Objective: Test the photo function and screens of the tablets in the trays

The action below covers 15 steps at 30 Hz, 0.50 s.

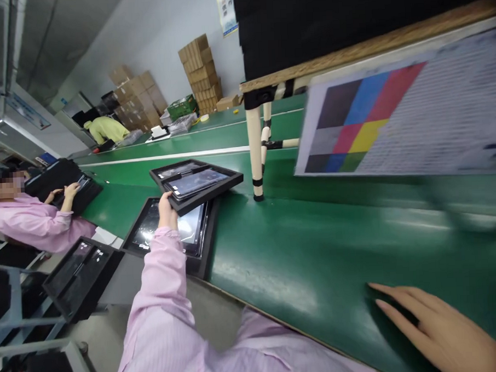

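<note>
My left hand (167, 212) grips the near edge of a black foam tray (207, 197), which is tilted above the green bench. In that tray lie flat glass-faced tablets; the nearer tablet (198, 181) has a bluish screen. Under it, a second black tray (212, 248) sits on the bench edge with shiny tablets (191, 224) inside. My right hand (428, 320) is at the lower right, low over the green bench, its fingers stretched out and holding nothing.
A cream pipe post (255, 147) rises from the green bench (276, 261). A colour-block sheet (352, 126) hangs at right. Another black tray (81, 275) stands at left, near a co-worker in a pink sleeve (48, 225). Cardboard boxes (202, 73) are stacked behind.
</note>
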{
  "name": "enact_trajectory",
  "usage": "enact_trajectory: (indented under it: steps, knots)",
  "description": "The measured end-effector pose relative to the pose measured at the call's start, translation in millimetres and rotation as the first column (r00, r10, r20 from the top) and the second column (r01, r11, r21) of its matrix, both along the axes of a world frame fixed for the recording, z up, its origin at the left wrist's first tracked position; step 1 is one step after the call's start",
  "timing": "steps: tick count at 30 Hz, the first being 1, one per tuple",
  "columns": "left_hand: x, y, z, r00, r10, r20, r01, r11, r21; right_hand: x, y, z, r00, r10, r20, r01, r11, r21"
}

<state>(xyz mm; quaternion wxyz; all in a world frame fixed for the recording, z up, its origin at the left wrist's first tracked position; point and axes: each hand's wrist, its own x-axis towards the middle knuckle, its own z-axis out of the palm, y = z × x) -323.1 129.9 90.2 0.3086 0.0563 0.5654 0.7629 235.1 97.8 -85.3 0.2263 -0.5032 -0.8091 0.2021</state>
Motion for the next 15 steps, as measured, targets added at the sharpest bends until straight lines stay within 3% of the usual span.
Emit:
enact_trajectory:
  steps: [2,4,7,9,10,11,12,13,15]
  knots:
    - [8,-29,8.7,0.999,0.039,-0.01,-0.038,0.997,0.065,-28,1,27.5,0.992,0.119,-0.048,-0.126,0.976,-0.176]
    - [21,-65,13.1,0.997,0.073,-0.019,-0.071,0.991,0.112,-65,-2,49.5,0.978,0.157,-0.136,-0.191,0.937,-0.291]
    - [53,-125,9.3,0.993,0.109,-0.046,-0.1,0.982,0.158,-128,-19,73.6,0.899,0.181,-0.399,-0.371,0.798,-0.475]
    - [82,-164,-1.1,0.99,0.125,-0.066,-0.113,0.98,0.164,-167,-37,88.5,0.745,0.017,-0.667,-0.524,0.634,-0.569]
    - [99,-183,-8.8,0.99,0.124,-0.074,-0.11,0.981,0.16,-183,-47,96.1,0.608,-0.122,-0.784,-0.614,0.555,-0.562]
    - [117,-200,-18.0,0.99,0.112,-0.084,-0.098,0.983,0.154,-195,-56,103.4,0.457,-0.276,-0.846,-0.67,0.519,-0.531]
    - [136,-216,-28.5,0.992,0.075,-0.102,-0.06,0.988,0.144,-203,-64,110.0,0.323,-0.396,-0.86,-0.686,0.529,-0.501]
    - [156,-229,-40.1,0.993,0.008,-0.121,0.008,0.992,0.128,-205,-70,115.3,0.225,-0.491,-0.841,-0.647,0.571,-0.506]
    - [195,-248,-64.6,0.976,-0.173,-0.134,0.185,0.979,0.084,-195,-74,120.4,0.129,-0.605,-0.786,-0.468,0.661,-0.586]
